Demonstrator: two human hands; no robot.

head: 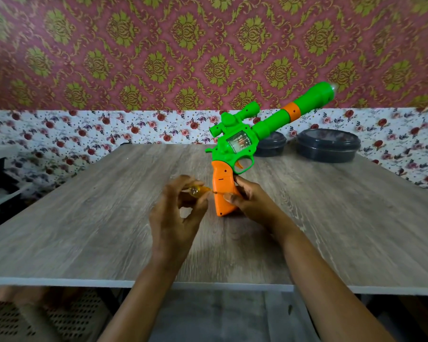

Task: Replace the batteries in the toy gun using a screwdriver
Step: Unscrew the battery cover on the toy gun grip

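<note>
A green toy gun with an orange grip stands with its grip's butt on the wooden table, barrel pointing up and to the right. My right hand grips the orange grip from the right side, thumb across its front. My left hand pinches a small screwdriver with a clear yellow-orange handle. The screwdriver lies level, and its tip touches the left face of the grip.
Two dark round lidded containers stand at the table's far right, one partly behind the gun. A patterned wall rises just behind the table. A dark shelf unit is at the left.
</note>
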